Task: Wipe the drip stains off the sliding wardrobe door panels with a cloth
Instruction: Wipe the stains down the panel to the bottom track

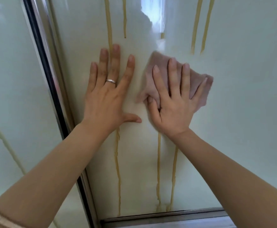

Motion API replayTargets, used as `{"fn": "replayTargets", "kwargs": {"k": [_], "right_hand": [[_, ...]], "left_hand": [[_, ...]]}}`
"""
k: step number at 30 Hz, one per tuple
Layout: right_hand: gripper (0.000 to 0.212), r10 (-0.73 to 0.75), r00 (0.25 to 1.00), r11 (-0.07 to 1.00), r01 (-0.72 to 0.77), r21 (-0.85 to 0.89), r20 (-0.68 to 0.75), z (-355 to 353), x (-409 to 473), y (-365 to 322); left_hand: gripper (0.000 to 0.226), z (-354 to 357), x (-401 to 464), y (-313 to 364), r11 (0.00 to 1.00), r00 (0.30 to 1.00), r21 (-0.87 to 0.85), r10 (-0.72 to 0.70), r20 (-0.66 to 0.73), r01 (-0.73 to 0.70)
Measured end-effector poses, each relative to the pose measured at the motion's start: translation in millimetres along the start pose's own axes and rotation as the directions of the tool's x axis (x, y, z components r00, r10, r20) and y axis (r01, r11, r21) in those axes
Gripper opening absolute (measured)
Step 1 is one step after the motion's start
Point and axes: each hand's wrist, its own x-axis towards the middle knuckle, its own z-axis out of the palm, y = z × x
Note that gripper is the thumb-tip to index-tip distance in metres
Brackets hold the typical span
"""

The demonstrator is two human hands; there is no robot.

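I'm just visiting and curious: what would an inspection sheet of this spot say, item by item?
Surface: pale glossy door panel, streaked with yellowish drip stains above and below the hands.
Job's things: pink cloth, pressed flat on the panel.
Clutter: nothing seen.
Grips: left hand flat on the panel, fingers spread, covering part of one drip, ring on one finger; right hand presses the cloth with straight fingers, thumb tucked into a fold.
Cables: nothing seen.
Surroundings: metal frame strip dividing this panel from the neighbouring panel, which also has a drip; bottom rail below.
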Motion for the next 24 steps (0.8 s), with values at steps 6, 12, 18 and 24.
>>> {"fn": "replayTargets", "kwargs": {"k": [6, 12, 18, 24], "right_hand": [[0.055, -0.149, 0.987, 0.989, 0.150, -0.008, 0.056, -9, -1, 22], [0.055, -0.059, 0.998, 0.998, 0.058, -0.018, -0.017, 2, 2, 3], [0.059, -0.309, 0.940, 0.951, 0.310, 0.019, 0.143, -8, -78, 25], [0.053, -0.107, 0.994, 0.994, 0.107, -0.008, -0.011, 0, 0, 13]], "left_hand": [[0.133, -4, 1, 1, 1.000, 1.000, -0.005, 0.002, 0.010, -0.002], [0.134, -1, 1, 2, 1.000, 1.000, -0.007, 0.015, -0.005, -0.015], [0.134, -5, 0, 3, 1.000, 1.000, -0.017, 0.008, 0.021, -0.008], [0.133, 0, 0, 0, 1.000, 1.000, -0.031, 0.003, 0.016, -0.003]]}}
